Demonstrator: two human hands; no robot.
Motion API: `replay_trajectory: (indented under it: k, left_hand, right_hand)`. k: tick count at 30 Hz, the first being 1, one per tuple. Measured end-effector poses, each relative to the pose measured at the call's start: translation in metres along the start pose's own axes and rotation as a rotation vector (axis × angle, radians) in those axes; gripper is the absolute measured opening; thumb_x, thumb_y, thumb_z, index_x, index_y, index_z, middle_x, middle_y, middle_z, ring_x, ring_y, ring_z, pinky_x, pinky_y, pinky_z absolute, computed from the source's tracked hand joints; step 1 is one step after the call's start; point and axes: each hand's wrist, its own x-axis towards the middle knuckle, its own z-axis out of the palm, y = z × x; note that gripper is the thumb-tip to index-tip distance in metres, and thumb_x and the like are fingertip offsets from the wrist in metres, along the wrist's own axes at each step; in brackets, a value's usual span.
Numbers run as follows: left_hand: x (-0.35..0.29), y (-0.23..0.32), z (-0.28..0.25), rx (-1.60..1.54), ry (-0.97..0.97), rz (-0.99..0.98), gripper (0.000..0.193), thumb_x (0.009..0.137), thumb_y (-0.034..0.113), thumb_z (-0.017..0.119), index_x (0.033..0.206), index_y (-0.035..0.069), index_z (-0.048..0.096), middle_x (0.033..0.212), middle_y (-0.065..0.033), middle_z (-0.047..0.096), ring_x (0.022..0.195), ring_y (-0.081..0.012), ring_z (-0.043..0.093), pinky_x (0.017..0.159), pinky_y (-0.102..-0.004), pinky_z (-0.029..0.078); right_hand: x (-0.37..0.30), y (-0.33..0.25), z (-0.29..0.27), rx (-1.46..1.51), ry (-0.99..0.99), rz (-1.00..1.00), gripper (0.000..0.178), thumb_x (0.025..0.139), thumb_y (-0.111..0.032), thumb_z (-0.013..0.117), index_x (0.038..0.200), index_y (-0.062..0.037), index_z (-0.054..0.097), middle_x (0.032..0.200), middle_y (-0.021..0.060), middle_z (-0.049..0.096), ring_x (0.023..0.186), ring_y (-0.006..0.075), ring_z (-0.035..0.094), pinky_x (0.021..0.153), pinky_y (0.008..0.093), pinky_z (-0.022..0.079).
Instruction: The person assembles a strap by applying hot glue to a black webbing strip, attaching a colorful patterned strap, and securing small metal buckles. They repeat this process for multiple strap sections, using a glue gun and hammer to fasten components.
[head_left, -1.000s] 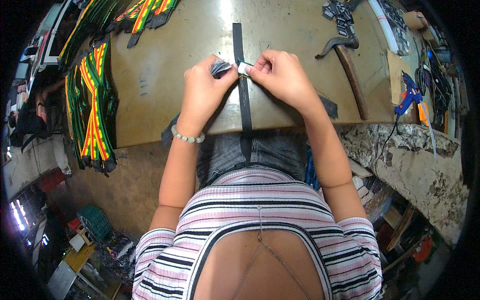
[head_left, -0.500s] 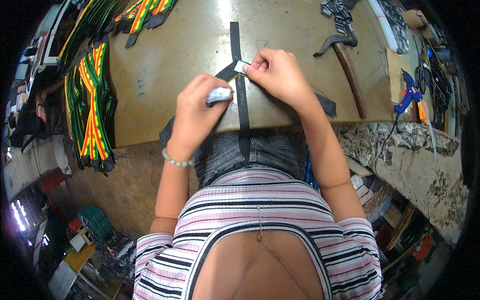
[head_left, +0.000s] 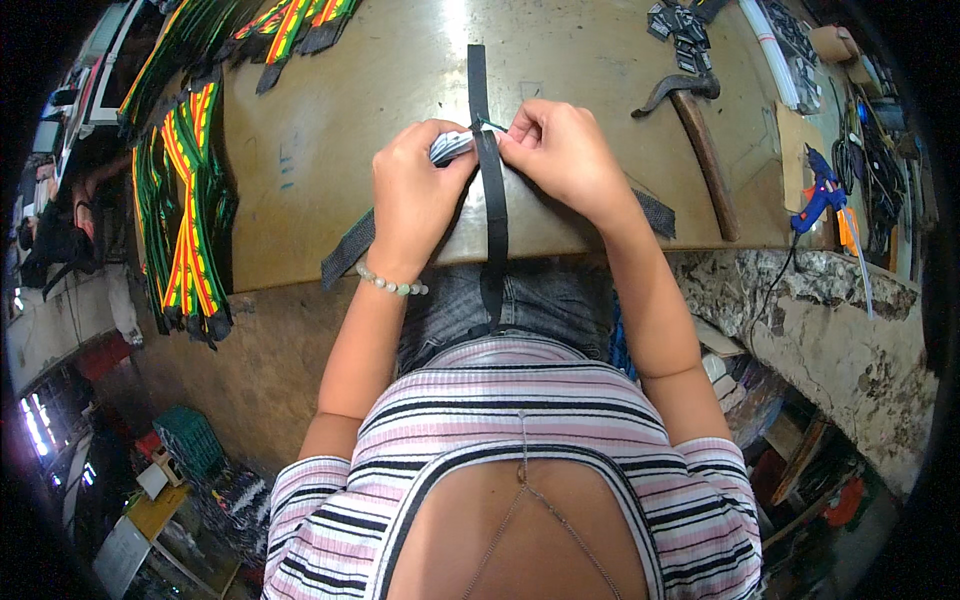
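A narrow black strap [head_left: 493, 190] runs lengthwise over the table and hangs off the near edge onto my lap. My left hand [head_left: 412, 190] is closed round a small whitish bundle of flat pieces [head_left: 450, 148], its fingertips against the strap's left side. From the right, my right hand [head_left: 562, 155] pinches a small white label with a dark green edge [head_left: 490, 125] at the strap; most of it is hidden by fingers and strap. A dark webbing band [head_left: 350, 248] crosses beneath both hands; its other end shows by my right forearm.
A hammer [head_left: 705, 160] lies right of my hands, below small black pieces [head_left: 680, 35]. At the right edge is a blue glue gun [head_left: 822, 190] with a cord. Striped green, yellow and red straps [head_left: 190, 180] drape over the table's left side.
My left hand has moved right and slightly up, bringing the bundle to the strap. The white label has turned from face-up to nearly edge-on and is now mostly hidden at the strap.
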Motion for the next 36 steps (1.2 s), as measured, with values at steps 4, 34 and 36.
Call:
replay_trajectory:
  k: [4,34,36]
  left_hand:
    - [0.006,-0.001,-0.001,0.011,-0.028,-0.044,0.020,0.077,0.009,0.077,0.092,0.000,0.069,0.083,-0.0176,0.071,0.076,-0.0243,0.070,0.070,-0.0343,0.053]
    - [-0.002,0.005,-0.008,0.270,-0.207,0.084,0.042,0.085,0.019,0.067,0.127,0.020,0.065,0.089,-0.0110,0.062,0.080,-0.0344,0.064,0.070,-0.0446,0.052]
    - [-0.003,0.006,-0.007,0.294,-0.211,0.064,0.042,0.085,0.019,0.067,0.127,0.021,0.065,0.089,-0.0109,0.062,0.080,-0.0344,0.064,0.070,-0.0448,0.052]
  right_hand:
    - [-0.008,-0.005,0.001,-0.074,0.128,-0.154,0.017,0.078,-0.012,0.073,0.083,0.0022,0.065,0.087,0.0207,0.065,0.078,0.0345,0.066,0.073,0.0427,0.052]
    - [-0.037,0.034,-0.003,-0.697,0.091,-0.743,0.036,0.080,-0.011,0.058,0.114,-0.0040,0.067,0.115,0.0057,0.065,0.104,0.0247,0.059,0.087,0.0355,0.050]
    - [-0.040,0.033,-0.001,-0.691,0.156,-0.778,0.037,0.081,-0.011,0.057,0.116,-0.0039,0.067,0.118,0.0054,0.064,0.105,0.0242,0.059,0.088,0.0344,0.050]
